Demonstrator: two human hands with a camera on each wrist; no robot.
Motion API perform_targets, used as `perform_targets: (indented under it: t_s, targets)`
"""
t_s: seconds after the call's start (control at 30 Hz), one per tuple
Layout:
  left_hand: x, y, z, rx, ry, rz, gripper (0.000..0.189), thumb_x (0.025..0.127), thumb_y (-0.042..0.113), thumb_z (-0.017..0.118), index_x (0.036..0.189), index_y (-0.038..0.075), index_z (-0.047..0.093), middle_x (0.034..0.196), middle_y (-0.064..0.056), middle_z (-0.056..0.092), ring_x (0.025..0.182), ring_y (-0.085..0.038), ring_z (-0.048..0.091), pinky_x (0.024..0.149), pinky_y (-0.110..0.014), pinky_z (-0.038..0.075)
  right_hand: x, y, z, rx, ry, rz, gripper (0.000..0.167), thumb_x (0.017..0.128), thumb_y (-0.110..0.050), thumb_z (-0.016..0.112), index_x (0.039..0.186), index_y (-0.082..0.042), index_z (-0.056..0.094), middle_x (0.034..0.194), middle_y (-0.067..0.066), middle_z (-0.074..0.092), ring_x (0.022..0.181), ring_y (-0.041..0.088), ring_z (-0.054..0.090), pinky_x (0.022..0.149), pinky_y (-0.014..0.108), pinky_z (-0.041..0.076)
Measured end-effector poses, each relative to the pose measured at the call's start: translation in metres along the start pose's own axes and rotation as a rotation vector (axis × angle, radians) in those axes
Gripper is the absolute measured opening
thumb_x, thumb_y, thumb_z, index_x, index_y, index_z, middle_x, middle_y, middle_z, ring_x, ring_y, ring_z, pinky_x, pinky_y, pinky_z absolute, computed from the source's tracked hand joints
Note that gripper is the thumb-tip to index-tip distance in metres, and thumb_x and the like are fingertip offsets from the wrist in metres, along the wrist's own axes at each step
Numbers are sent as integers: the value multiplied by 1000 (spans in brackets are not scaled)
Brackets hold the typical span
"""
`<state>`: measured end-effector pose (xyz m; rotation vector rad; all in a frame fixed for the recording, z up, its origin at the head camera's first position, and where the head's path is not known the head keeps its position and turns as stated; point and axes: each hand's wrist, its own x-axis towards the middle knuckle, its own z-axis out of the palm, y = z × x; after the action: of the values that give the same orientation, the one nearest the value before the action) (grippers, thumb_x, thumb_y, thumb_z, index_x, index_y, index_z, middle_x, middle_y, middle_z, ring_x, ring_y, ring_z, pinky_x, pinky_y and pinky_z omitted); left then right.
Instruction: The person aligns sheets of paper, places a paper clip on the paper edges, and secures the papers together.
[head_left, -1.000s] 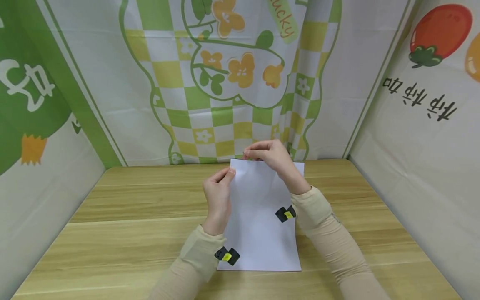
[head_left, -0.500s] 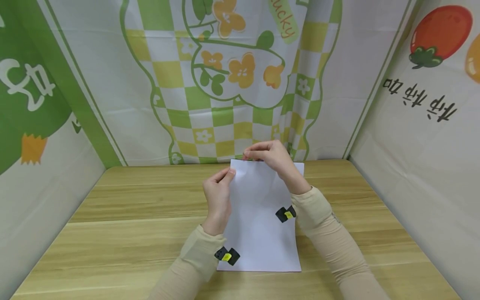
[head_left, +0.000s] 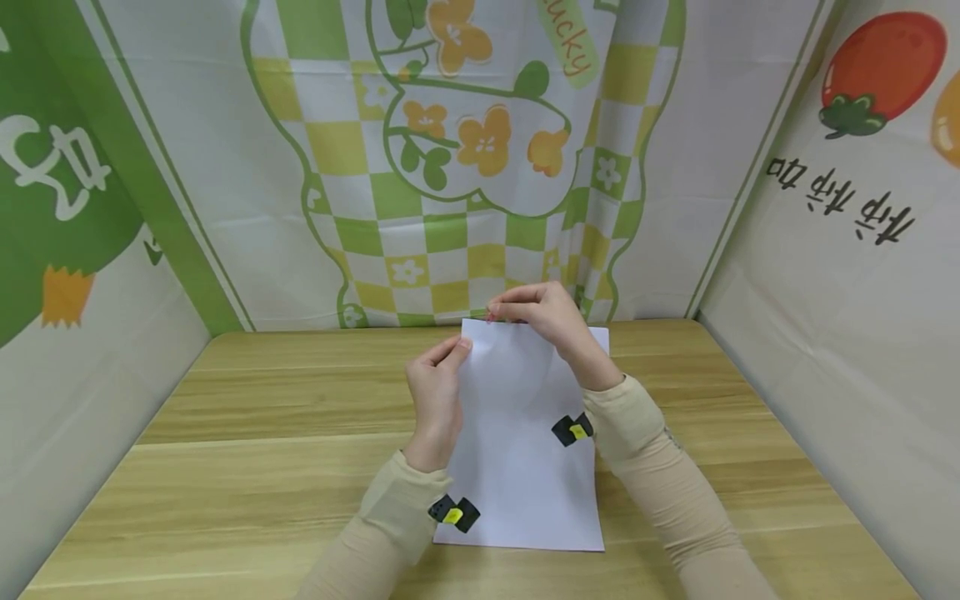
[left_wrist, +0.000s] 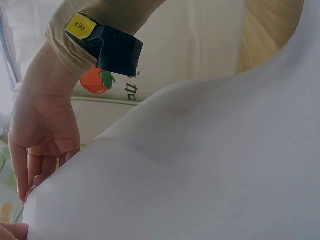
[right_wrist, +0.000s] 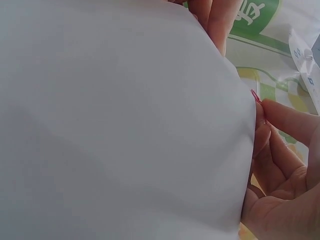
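Observation:
White sheets of paper (head_left: 517,467) stand tilted up off the table in the head view. My left hand (head_left: 437,392) pinches their left edge near the top corner, thumb in front. At the top edge, my right hand (head_left: 553,323) pinches a small red paper clip (right_wrist: 255,95) between thumb and forefinger. In the right wrist view the clip's wire loop pokes out past the fingertips, right at the paper's edge. Most of the clip is hidden by the fingers. The left wrist view shows the right hand (left_wrist: 47,135) reaching over the bowed paper to its corner.
A wood-grain table (head_left: 285,483) lies under the paper. Behind it hangs a green and yellow checked curtain (head_left: 450,233), close to the right hand. Printed cloth walls (head_left: 817,333) stand at both sides. Each wrist carries a black camera mount.
The red paper clip has come slightly lower and now overlaps the paper's top edge. The paper's bottom edge has shifted slightly toward me. Both hands keep nearly the same place.

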<state>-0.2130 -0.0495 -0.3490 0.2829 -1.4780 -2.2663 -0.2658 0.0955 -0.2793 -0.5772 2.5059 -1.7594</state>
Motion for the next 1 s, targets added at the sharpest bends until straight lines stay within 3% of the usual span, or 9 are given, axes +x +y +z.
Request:
perform_targets:
  t_s: [0.47,1.0]
  targets:
    - [0,0,1,-32,-1,-3,19,79,-4,69,96,-12,70,83,-3,70,83,-12,61,77,-23,49,-1,-1,-3,-26,-10,13,19,83,-25,72,95,-11,76,87,1,74,89,18,64,80,31,52]
    - [0,1,3,-42,8,-6,19,80,1,70,96,-10,70,82,-3,69,84,-12,61,79,-23,47,1,-2,-4,-35,-7,-11,21,81,-29,75,93,-12,76,87,1,74,87,19,64,78,32,50]
